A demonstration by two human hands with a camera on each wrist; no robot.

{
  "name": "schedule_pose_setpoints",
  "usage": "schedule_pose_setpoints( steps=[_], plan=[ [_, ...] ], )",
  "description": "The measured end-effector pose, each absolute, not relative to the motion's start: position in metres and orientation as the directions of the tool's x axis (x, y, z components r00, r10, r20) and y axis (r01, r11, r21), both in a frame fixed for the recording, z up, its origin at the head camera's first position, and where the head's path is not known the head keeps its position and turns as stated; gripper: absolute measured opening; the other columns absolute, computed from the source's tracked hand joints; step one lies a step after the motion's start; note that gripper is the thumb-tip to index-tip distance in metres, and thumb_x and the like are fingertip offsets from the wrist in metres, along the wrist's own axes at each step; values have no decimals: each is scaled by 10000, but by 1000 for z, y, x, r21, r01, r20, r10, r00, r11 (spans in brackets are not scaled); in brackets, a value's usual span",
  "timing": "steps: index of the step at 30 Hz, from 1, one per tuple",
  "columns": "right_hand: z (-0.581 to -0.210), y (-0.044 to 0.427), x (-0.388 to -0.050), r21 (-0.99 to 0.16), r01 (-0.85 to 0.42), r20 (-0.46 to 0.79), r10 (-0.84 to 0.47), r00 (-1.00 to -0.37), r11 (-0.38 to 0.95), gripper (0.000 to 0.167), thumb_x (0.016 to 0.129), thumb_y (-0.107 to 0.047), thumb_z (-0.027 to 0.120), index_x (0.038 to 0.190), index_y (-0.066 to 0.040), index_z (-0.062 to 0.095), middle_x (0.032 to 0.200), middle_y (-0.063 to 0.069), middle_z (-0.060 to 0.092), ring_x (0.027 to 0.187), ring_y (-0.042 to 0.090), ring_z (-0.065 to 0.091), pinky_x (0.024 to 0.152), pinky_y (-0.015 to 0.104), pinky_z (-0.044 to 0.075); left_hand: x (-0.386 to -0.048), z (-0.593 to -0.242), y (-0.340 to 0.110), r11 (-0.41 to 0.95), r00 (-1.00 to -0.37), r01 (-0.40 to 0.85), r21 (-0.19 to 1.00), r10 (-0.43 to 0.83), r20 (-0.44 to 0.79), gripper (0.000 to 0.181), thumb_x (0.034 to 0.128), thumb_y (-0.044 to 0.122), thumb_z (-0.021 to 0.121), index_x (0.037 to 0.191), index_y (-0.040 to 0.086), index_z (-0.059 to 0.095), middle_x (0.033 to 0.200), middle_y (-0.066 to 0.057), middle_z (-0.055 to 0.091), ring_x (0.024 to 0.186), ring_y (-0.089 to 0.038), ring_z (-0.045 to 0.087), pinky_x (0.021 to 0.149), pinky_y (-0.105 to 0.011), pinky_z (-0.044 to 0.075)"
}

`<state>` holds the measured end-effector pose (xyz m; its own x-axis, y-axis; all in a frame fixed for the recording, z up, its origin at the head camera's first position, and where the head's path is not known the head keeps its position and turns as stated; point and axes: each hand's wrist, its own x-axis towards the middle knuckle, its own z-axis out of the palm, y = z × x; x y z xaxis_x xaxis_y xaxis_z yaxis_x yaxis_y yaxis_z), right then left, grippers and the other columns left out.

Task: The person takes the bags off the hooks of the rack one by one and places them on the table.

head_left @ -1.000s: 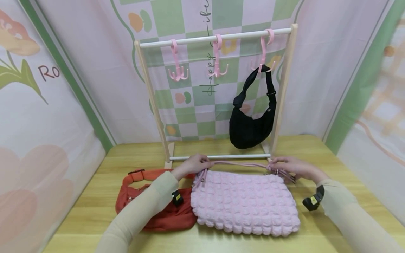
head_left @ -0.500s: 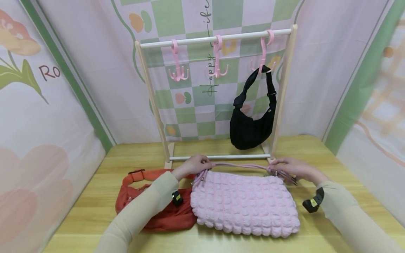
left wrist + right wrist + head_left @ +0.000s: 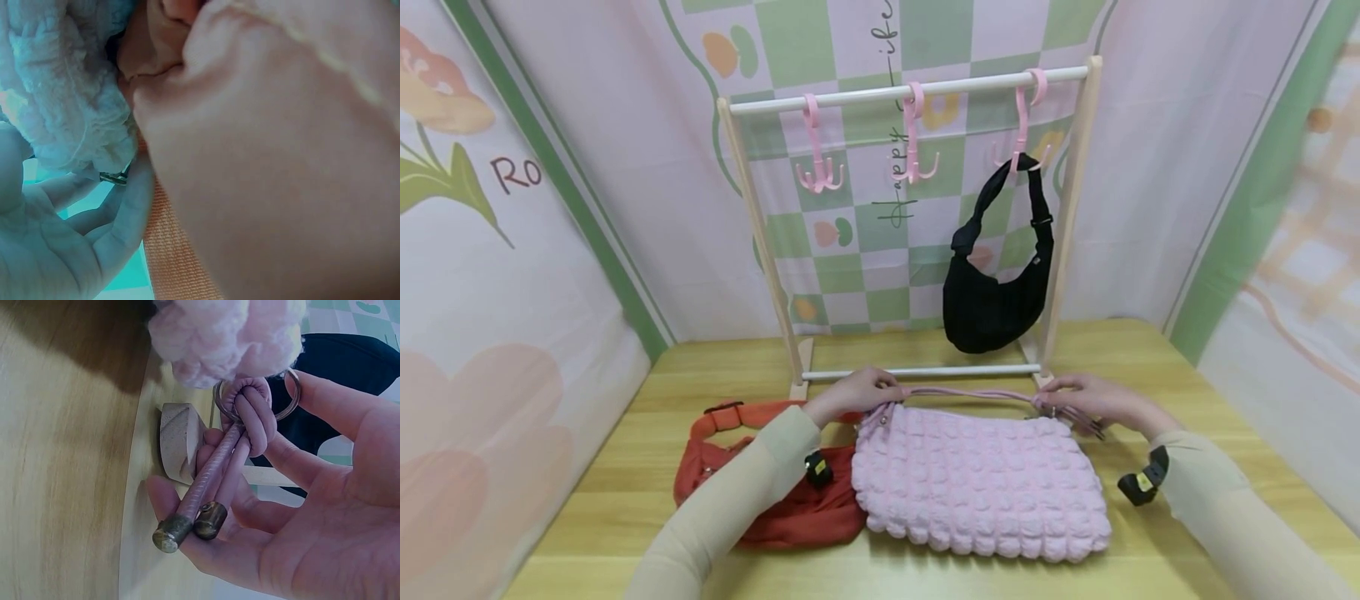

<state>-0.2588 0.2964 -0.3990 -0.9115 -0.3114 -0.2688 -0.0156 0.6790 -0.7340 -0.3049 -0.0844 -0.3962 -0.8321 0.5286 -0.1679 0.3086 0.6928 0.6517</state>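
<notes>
A puffy pink bag (image 3: 981, 483) lies on the table, its thin cord strap (image 3: 970, 392) stretched along its top edge. My left hand (image 3: 857, 393) pinches the strap at the bag's upper left corner. At the upper right corner my right hand (image 3: 1101, 400) grips the strap's knotted end. In the right wrist view, fingers curl round the knot (image 3: 253, 415) beside a metal ring, with two metal-tipped cord ends (image 3: 209, 519) hanging over the hand. A red bag (image 3: 805, 512) lies to the left, partly under my left forearm.
Behind the bags stands a rack with a white top bar (image 3: 865, 97) and wooden posts (image 3: 1075, 183). Pink hooks (image 3: 912, 142) hang from the bar, and a black bag (image 3: 992, 308) hangs on the right one. Printed cloth walls surround the wooden table (image 3: 700, 367).
Both hands stay at the same places on the strap. The strap's middle stretch has sunk slightly; otherwise the bags look the same.
</notes>
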Motion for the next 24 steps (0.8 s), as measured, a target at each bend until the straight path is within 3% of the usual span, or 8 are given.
schedule_pose_setpoints(
  steps=[6, 12, 16, 19, 24],
  plan=[
    [-399, 297, -258, -740, 13, -285, -297, -911, 672, 482, 931, -368, 583, 1258, -14, 563, 635, -5, 493, 513, 101, 447, 467, 276, 440, -304, -395, -88, 685, -827, 320, 655, 539, -160, 339, 915, 407, 594, 1087, 134, 698, 979, -12, 679, 781, -92, 579, 767, -268, 476],
    [-397, 296, -256, -709, 9, -288, -277, -917, 706, 507, 917, -401, 595, 1261, -30, 569, 622, -18, 474, 534, 98, 435, 469, 248, 408, -303, -394, -92, 674, -831, 302, 675, 533, -160, 376, 905, 406, 614, 1119, 104, 678, 942, -21, 675, 755, -97, 586, 733, -255, 482],
    [-397, 296, -256, -707, 15, -293, -274, -916, 707, 505, 917, -401, 594, 1262, -33, 570, 619, -17, 486, 526, 94, 445, 467, 244, 405, -301, -393, -93, 672, -836, 302, 676, 527, -152, 377, 896, 402, 628, 1122, 105, 677, 1011, -42, 677, 806, -101, 584, 738, -256, 479],
    [-397, 296, -256, -701, 14, -295, -272, -916, 713, 503, 919, -398, 592, 1265, -34, 568, 673, 8, 513, 557, 110, 458, 479, 257, 416, -301, -393, -93, 677, -837, 305, 670, 526, -152, 378, 898, 407, 625, 1132, 114, 673, 1052, -53, 667, 788, -116, 573, 713, -267, 474],
    [-397, 296, -256, -677, -47, -256, -295, -920, 735, 480, 925, -377, 589, 1240, -15, 583, 994, 133, 600, 748, 167, 523, 576, 293, 460, -299, -393, -92, 689, -840, 306, 657, 520, -155, 382, 902, 412, 620, 1147, 123, 669, 1054, -58, 662, 735, -127, 564, 672, -276, 470]
  ],
)
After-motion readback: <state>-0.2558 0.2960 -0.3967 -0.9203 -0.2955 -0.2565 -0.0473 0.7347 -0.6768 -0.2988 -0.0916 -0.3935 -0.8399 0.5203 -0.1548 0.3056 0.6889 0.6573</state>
